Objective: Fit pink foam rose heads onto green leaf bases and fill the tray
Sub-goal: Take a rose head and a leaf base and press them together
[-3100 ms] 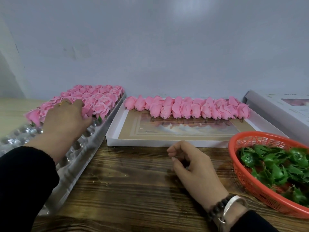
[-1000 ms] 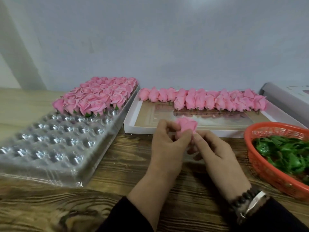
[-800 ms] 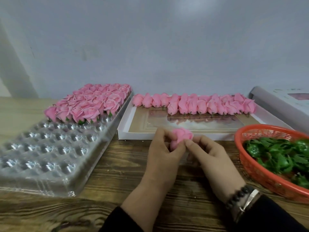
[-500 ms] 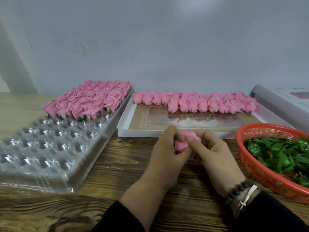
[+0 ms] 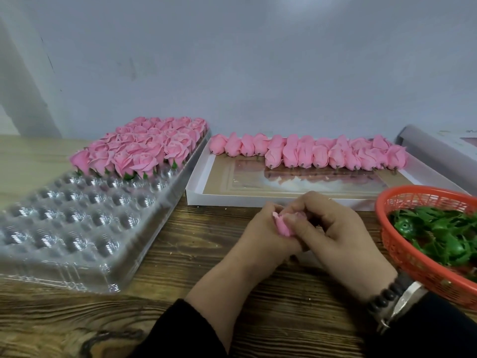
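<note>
Rose head [image 5: 283,226] sits just above the desk [image 5: 180,254], pinched by left hand [image 5: 260,236] and right hand [image 5: 333,233] — both grips closed on it. Any leaf base is hidden. Best press straight and gently — foam likely crushes; the tray [image 5: 77,228] waits at left.

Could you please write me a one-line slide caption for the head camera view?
Both hands, left and right, grip one pink foam rose head above the wooden table, beside the half-filled clear plastic tray.
</note>
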Demonstrator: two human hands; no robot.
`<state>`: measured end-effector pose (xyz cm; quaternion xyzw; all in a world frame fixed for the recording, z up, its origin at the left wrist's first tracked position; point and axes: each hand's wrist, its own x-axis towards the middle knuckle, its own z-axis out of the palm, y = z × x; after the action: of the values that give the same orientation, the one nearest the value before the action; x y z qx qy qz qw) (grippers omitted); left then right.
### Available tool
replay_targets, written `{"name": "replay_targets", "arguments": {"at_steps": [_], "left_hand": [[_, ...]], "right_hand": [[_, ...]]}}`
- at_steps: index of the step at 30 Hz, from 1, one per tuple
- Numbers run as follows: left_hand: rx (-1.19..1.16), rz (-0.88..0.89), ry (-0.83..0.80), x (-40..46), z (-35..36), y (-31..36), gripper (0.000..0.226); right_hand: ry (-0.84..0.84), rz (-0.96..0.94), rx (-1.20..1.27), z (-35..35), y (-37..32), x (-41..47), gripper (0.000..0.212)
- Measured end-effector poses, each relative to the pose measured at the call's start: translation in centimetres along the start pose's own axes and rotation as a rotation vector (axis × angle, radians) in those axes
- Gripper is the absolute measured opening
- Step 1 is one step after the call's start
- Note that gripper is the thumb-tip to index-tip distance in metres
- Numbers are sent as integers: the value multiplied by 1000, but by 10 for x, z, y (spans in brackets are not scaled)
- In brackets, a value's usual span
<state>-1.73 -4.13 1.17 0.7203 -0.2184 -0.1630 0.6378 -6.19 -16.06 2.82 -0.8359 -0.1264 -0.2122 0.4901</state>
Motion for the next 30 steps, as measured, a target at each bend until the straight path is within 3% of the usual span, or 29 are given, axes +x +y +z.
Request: {"name": "replay_targets", "arguments": {"at_steps": [2,4,8,11,15,19,25,30], "left_hand": [[-57,31,-59,-1,2,1,12],[-142,50,-51,-3,6,3,7],[-320,47,205,-2,8,7,16],[-521,41,355,-3,7,13,13],[-730,-44,286,-8,16,19,12],[-731,-75,278,-6,24,17,20],[-692,-39,241,-5,25,15,10],[-697,-38,161,-4,21,13,14]], "right_hand": [[27,-75,-58,1,-5,-2,11],[137,-61,71,1,-8,-6,15],[375,98,164,-1,0,-13,32],[270,217,226,8,3,-17,40],[159,239,303,19,0,-19,43],[91,235,329,25,-3,-16,39],[169,255,274,25,-1,-12,26],[98,302,399,18,-3,-12,19]]}}
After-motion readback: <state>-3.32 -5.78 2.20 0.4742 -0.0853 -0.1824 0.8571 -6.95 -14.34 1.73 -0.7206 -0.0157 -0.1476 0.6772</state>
